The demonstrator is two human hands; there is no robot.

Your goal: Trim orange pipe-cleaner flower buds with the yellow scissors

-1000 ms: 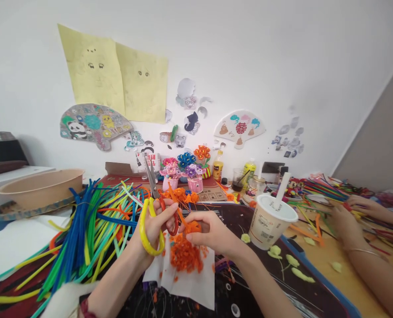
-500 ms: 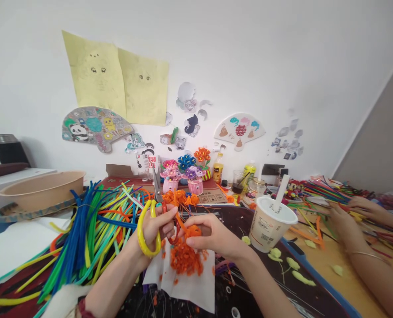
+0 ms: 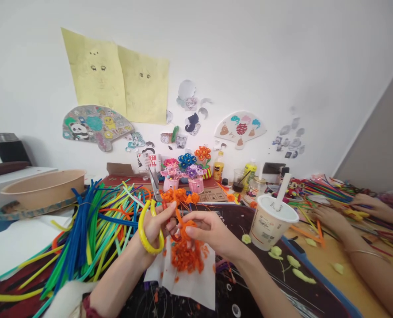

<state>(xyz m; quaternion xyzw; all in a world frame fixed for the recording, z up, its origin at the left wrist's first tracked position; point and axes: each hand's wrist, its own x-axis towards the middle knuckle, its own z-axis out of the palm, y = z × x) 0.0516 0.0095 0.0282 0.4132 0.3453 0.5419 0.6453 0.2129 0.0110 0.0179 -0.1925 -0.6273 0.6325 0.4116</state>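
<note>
Basically, the bench (image 3: 327, 256) is a working mess, with a big fuzzy-stem pile (image 3: 78, 234) at its left, so plenty of raw stock looks uncut. White paper (image 3: 199, 295) lies flat in front, near a lidded cup (image 3: 265, 225). Flower pots (image 3: 195, 184) at the back stand filled and look complete. Orange flower heads (image 3: 192, 198) lie in front of them, apparently made but not in a pot. Left hand (image 3: 163, 223) is mostly closed, red-handled scissors (image 3: 154, 183) hung in its fingers, blades up and away from the work, thumb and forefinger pinching an orange strip. Right hand (image 3: 209, 232) is half curled, fingertips on the orange piece (image 3: 187, 229) that the strip runs into, held above the paper. Piece looks partway: rounded mass formed, strip end not tucked in; shaping or trimming, can't tell. Orange clippings (image 3: 185, 260) heaped below suggest much cutting done. How many more are due, can't tell.
</note>
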